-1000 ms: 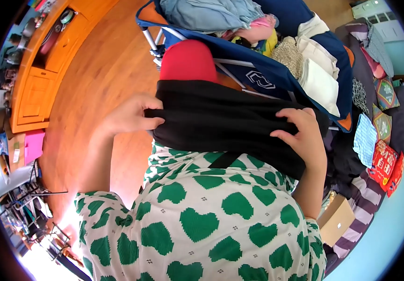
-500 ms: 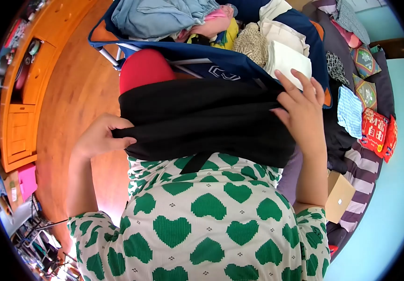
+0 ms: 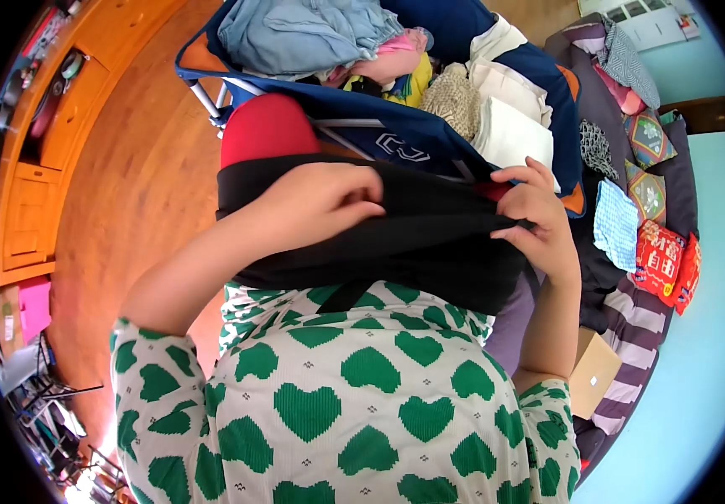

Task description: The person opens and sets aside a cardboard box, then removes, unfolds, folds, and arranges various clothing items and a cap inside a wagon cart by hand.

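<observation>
A black cloth (image 3: 396, 252) lies across my lap, over something red (image 3: 268, 130) that shows at its far left end. My right hand (image 3: 526, 210) pinches a fold of the cloth near its right end, with the upper fingers bent. Over the cloth's middle left, my left hand (image 3: 325, 202) has its fingers curled and thumb close to them; whether any fabric is between them is hidden. A dark strap lies at the near edge of the cloth, on the white top with green hearts (image 3: 371, 370).
Beyond my lap stands a blue folding cot (image 3: 564, 151) holding denim (image 3: 304, 34), folded white cloths (image 3: 514, 134) and other clothes. On the right are a sofa with cushions (image 3: 648, 139), red packages (image 3: 658, 260) and a cardboard box (image 3: 593, 374). An orange cabinet (image 3: 31, 218) is at left.
My left hand has let go of the cloth's left edge and moved right over its middle. My right hand, raised with fingers spread half a second ago, has closed on the cloth's right part.
</observation>
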Motion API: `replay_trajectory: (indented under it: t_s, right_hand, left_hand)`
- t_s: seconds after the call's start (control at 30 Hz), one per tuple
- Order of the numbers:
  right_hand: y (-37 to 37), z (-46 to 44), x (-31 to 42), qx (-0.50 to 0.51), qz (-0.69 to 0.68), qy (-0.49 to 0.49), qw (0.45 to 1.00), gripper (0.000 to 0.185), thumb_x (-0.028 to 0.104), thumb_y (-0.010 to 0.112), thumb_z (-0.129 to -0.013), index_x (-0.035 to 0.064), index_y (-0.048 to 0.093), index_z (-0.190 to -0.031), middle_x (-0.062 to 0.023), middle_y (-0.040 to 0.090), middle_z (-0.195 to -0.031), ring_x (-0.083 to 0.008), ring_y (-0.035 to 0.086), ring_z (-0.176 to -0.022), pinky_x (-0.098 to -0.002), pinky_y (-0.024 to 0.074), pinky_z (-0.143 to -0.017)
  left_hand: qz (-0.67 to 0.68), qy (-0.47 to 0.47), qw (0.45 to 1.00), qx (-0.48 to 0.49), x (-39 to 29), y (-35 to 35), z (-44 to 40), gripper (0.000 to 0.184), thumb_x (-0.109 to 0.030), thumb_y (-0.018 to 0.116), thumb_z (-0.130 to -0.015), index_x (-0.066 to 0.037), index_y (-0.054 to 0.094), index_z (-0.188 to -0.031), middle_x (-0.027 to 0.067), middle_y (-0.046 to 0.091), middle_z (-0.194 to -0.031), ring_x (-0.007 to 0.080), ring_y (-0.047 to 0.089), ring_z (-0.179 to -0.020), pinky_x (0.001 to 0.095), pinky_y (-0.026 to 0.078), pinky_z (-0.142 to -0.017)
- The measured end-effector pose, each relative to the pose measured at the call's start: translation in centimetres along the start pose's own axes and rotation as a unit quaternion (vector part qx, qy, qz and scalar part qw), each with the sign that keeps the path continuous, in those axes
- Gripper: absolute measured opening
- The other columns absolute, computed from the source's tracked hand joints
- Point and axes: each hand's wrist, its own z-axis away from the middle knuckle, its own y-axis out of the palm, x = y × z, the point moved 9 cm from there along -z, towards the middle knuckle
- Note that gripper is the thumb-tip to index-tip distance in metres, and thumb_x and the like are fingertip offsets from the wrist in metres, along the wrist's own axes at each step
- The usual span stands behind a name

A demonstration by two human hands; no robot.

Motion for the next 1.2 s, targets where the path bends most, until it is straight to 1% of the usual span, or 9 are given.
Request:
replay_trajectory:
  t_s: [0.2, 0.37, 0.47, 0.63, 0.77, 0.9, 1.03, 1.13, 1.2]
  right_hand:
    - [-0.8, 1.2, 1.9, -0.016, 0.176, -0.018, 0.984, 0.02, 0.028, 0.082, -0.068, 0.018, 0.072, -0.083, 0.0032, 0.062, -0.081, -0.0201, 0.061, -0.111, -0.0474, 0.0278, -0.113]
    - [-0.8, 1.9, 1.8, -0.045, 0.181, -0.008, 0.982, 0.022, 0.024, 0.079, -0.067, 0.0186, 0.076, -0.088, 0.0025, 0.061, -0.081, -0.0206, 0.061, -0.105, -0.0447, 0.0362, -0.107]
    - [-0.9, 1.6, 0.8, -0.08, 0.176, 0.002, 0.981, 0.021, 0.022, 0.08, -0.068, 0.0147, 0.074, -0.086, 0.0001, 0.061, -0.082, -0.0237, 0.061, -0.101, -0.0419, 0.0417, -0.099]
    - [-0.8, -0.3, 0.1, -0.132, 0.181, 0.001, 0.975, 0.023, 0.023, 0.083, -0.068, 0.0103, 0.072, -0.084, -0.003, 0.058, -0.079, -0.0258, 0.058, -0.088, -0.0384, 0.0435, -0.087]
    - [-0.5, -1.2, -0.4, -0.139, 0.186, 0.0, 0.973, 0.025, 0.023, 0.085, -0.066, 0.0106, 0.071, -0.084, -0.0033, 0.057, -0.076, -0.0252, 0.057, -0.083, -0.0382, 0.0435, -0.085]
    - [-1.2, -1.2, -0.6, -0.203, 0.188, 0.04, 0.96, 0.027, 0.022, 0.084, -0.068, 0.0118, 0.072, -0.09, -0.0033, 0.062, -0.078, -0.0254, 0.058, -0.083, -0.0379, 0.0438, -0.085]
    - [-1.3, -1.4, 0.1, -0.186, 0.247, 0.015, 0.951, 0.024, 0.021, 0.081, -0.07, 0.0129, 0.073, -0.091, -0.0024, 0.062, -0.077, -0.0256, 0.057, -0.082, -0.0375, 0.0435, -0.083]
    - [-1.3, -1.3, 0.1, -0.183, 0.239, 0.024, 0.953, 0.022, 0.02, 0.081, -0.07, 0.013, 0.073, -0.088, -0.0023, 0.06, -0.075, -0.0254, 0.056, -0.081, -0.037, 0.0432, -0.082]
    - [-1.3, -1.4, 0.0, -0.188, 0.229, 0.027, 0.955, 0.021, 0.021, 0.081, -0.069, 0.013, 0.073, -0.087, -0.0023, 0.058, -0.074, -0.0252, 0.056, -0.081, -0.037, 0.0431, -0.081]
  left_hand:
    - [-0.199, 0.171, 0.963, -0.069, -4.3, 4.5, -5.6, 0.035, -0.021, 0.078, -0.08, -0.01, 0.058, -0.107, 0.0091, 0.063, -0.092, 0.0301, 0.066, -0.085, 0.04, 0.053, -0.071]
    - [-0.165, 0.182, 0.965, -0.089, -5.8, 4.1, -6.3, 0.016, -0.016, 0.075, -0.083, -0.006, 0.069, -0.094, 0.0121, 0.067, -0.087, 0.0313, 0.067, -0.082, 0.0399, 0.054, -0.072]
    - [-0.092, 0.184, 0.972, -0.111, -6.3, 2.1, -6.0, 0.019, -0.014, 0.074, -0.085, -0.004, 0.07, -0.101, 0.0138, 0.069, -0.088, 0.0326, 0.068, -0.082, 0.0385, 0.054, -0.072]
    - [0.053, 0.07, 0.995, -0.043, -4.9, 0.7, -6.7, 0.018, 0.001, 0.069, -0.089, -0.002, 0.067, -0.107, 0.0058, 0.068, -0.084, 0.014, 0.06, -0.074, 0.0265, 0.05, -0.069]
    - [0.008, 0.17, 0.984, -0.058, -5.8, -0.6, -6.2, 0.014, 0.002, 0.068, -0.087, -0.003, 0.065, -0.1, 0.0085, 0.064, -0.1, 0.0199, 0.064, -0.085, 0.0294, 0.051, -0.074]
    - [-0.073, 0.167, 0.983, 0.008, -5.5, -1.4, -4.4, 0.014, 0.003, 0.066, -0.085, -0.005, 0.063, -0.096, 0.0088, 0.06, -0.104, 0.0282, 0.064, -0.092, 0.0344, 0.052, -0.08]
    - [-0.141, 0.07, 0.987, -0.031, -3.6, -2.3, -2.2, 0.013, 0.004, 0.064, -0.084, -0.004, 0.065, -0.093, 0.0122, 0.061, -0.1, 0.0323, 0.064, -0.093, 0.0397, 0.052, -0.081]
    - [-0.258, 0.151, 0.953, -0.056, -3.5, -1.3, -0.7, 0.014, 0.005, 0.06, -0.083, -0.002, 0.067, -0.093, 0.0133, 0.061, -0.096, 0.0343, 0.064, -0.091, 0.0428, 0.051, -0.08]
    - [-0.212, 0.142, 0.966, -0.051, -2.7, -1.1, -0.6, 0.017, 0.004, 0.054, -0.084, -0.001, 0.067, -0.094, 0.0139, 0.059, -0.092, 0.0337, 0.061, -0.091, 0.0416, 0.049, -0.08]
